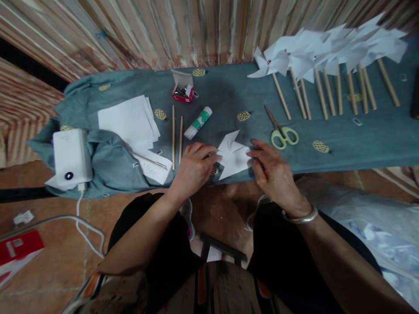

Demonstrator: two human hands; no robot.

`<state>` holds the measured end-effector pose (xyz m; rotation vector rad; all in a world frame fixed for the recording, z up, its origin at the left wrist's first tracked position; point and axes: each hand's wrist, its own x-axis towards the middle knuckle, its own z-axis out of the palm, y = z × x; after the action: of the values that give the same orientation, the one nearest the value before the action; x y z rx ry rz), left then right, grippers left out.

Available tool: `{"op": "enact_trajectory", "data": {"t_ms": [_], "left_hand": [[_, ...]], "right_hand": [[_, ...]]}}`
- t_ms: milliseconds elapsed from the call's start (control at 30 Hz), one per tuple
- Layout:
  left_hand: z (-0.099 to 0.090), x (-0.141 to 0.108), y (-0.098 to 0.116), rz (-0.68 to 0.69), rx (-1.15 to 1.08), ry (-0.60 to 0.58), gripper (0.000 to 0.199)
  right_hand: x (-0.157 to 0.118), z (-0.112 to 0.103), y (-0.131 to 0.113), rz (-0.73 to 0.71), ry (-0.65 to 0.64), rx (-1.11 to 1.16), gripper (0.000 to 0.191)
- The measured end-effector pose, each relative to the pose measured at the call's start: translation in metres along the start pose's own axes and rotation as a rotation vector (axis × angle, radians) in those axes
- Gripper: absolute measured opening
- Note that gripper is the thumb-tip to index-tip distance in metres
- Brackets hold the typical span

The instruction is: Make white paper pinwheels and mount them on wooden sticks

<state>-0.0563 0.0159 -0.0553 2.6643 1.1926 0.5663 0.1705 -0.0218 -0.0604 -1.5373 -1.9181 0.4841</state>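
Observation:
A white paper pinwheel [234,158], partly folded and without a stick, lies near the table's front edge between my two hands. At its left edge my left hand [194,168] pinches the paper with thumb and fingers. My right hand [274,176], with a bracelet at the wrist, grips the right edge; the index finger stretches past it. A glue stick [198,123] lies just behind my left hand, beside two loose wooden sticks [173,137]. Green-handled scissors [280,131] rest behind my right hand, blades pointing away.
Several pinwheels on sticks [304,54] lie in a row at the back right. An opened small red box [183,89] holds metal pieces. Paper sheets [124,120], a pen [150,161] and a white corded device [72,155] are on the left of the cloth-covered table [222,96].

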Motion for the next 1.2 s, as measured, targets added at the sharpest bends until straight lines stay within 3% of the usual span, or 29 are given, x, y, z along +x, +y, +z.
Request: {"op": "enact_trajectory", "data": {"t_ms": [200,433,600,800,1033,1200], "left_hand": [[0.001,0.0,0.012,0.036,-0.047,0.057,0.026],[0.007,0.0,0.026,0.124,0.008,-0.072,0.019],[0.006,0.0,0.026,0.131,0.028,-0.075,0.019],[0.006,-0.002,0.025,0.132,0.033,-0.035,0.021],[0.004,-0.004,0.026,0.167,0.018,-0.032,0.021],[0.004,-0.005,0.027,0.168,0.005,-0.052,0.02]], "right_hand": [[-0.001,0.0,-0.006,-0.046,-0.026,-0.034,0.026],[-0.004,-0.001,-0.007,-0.068,-0.034,-0.11,0.026],[-0.005,-0.002,-0.005,-0.084,-0.02,-0.108,0.026],[-0.003,-0.011,-0.001,-0.035,-0.09,0.042,0.029],[0.001,-0.014,0.002,0.067,-0.105,0.286,0.006],[0.003,-0.008,0.001,0.097,-0.086,0.32,0.005]]}}
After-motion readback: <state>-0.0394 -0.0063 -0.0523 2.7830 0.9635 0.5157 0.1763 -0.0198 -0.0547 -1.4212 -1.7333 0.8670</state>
